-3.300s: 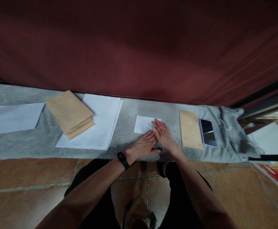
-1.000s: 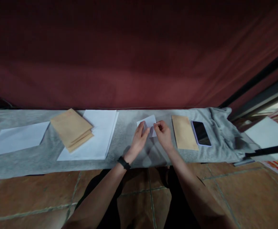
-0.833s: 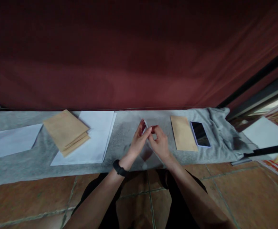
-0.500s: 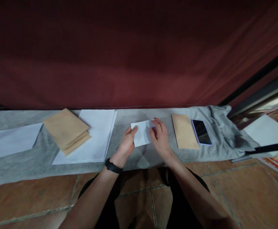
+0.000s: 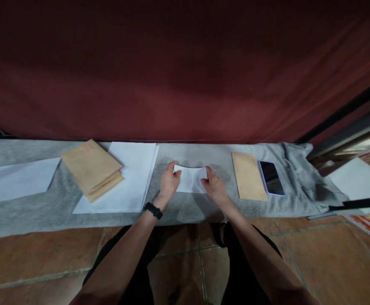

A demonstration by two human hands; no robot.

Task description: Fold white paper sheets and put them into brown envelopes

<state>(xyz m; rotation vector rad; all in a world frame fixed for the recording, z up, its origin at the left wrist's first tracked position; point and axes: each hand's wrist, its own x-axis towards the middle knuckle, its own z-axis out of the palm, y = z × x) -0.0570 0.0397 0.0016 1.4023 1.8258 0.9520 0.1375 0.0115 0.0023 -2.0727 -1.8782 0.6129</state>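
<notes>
Apparently for even support, the left hand [image 5: 169, 181] and right hand [image 5: 215, 186] are pinching opposite ends of a bowed white paper [image 5: 191, 181] just below frame centre

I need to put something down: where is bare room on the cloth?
Cloth is bare beyond the held paper, between white stack and lone envelope, and between left sheet and stack. Crowded: brown pile overlapping stack, phone beside envelope.
</notes>
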